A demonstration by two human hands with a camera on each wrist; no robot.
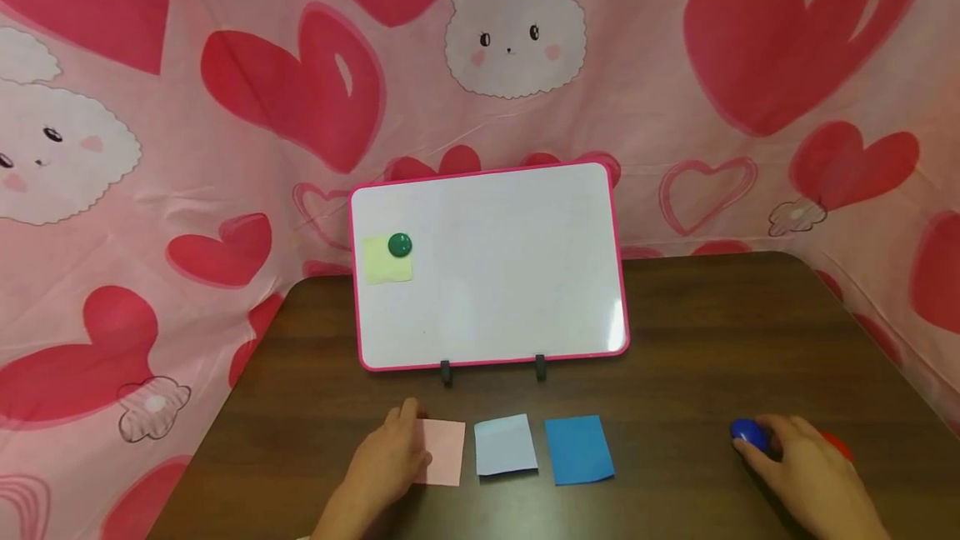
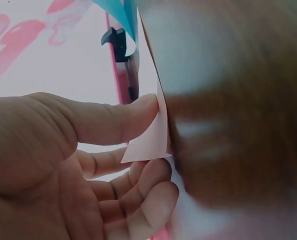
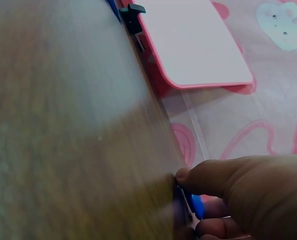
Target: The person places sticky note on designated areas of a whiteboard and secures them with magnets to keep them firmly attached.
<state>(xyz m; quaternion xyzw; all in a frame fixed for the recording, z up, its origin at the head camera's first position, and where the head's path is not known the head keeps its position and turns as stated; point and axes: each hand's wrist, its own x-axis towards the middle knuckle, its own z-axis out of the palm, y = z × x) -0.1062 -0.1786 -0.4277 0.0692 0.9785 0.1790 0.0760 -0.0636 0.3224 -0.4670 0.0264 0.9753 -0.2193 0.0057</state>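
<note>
At the front left of the table, my left hand point(image 1: 388, 450) pinches the left edge of a pink sticky note point(image 1: 442, 452). The left wrist view has the thumb point(image 2: 138, 117) lying over the note while the other fingers curl at its edge. To the right, a pale blue sticky note point(image 1: 506, 445) and a deeper blue sticky note point(image 1: 581, 450) lie in a row. My right hand point(image 1: 806, 465) grips a round blue magnet point(image 1: 748, 434) between thumb and fingers at the table's right side. A red magnet point(image 1: 837, 445) shows partly behind that hand.
Behind the notes, a whiteboard point(image 1: 495, 290) with a pink frame leans on two black stand feet point(image 1: 541, 367). A green round magnet point(image 1: 400, 245) holds a yellow sticky note point(image 1: 386, 267) at its left. Printed cloth point(image 1: 645, 107) hangs around the brown table point(image 1: 697, 340).
</note>
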